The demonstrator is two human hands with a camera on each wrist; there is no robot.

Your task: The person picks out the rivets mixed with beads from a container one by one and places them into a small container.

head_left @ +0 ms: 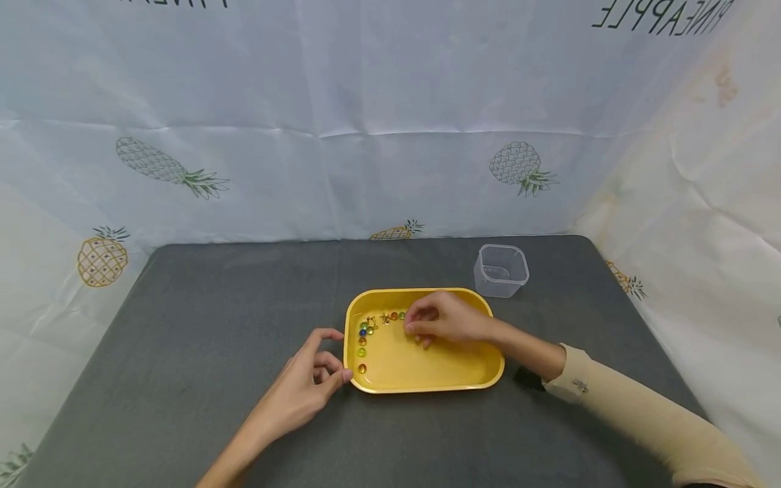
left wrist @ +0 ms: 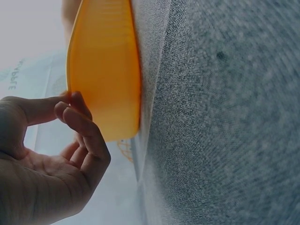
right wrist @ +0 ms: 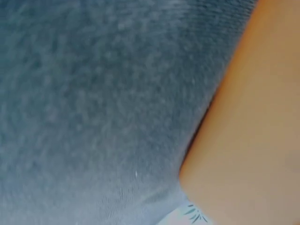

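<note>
At the left end of the yellow tray (head_left: 421,390), my left hand (head_left: 305,383) holds the rim, thumb on the near corner and index finger farther along. The left wrist view shows its bent fingers against the tray's wall (left wrist: 105,70). My right hand (head_left: 448,318) is inside the tray, fingers curled and thumb near the index fingertip; I cannot tell whether anything is between them. Just beside those fingertips lies a green glass marble (head_left: 402,316), with an amber marble (head_left: 394,316) to its left. Green, amber and blue marbles (head_left: 363,341) line the tray's left side. Small gold-coloured pieces (head_left: 385,318) lie at its far left corner.
A clear plastic container (head_left: 502,272) stands behind the tray's right end. The table has a dark grey cloth (head_left: 232,305). Behind it hangs a white curtain (head_left: 378,176) printed with pineapples. The right wrist view shows mainly cloth and a blurred tan surface (right wrist: 243,140).
</note>
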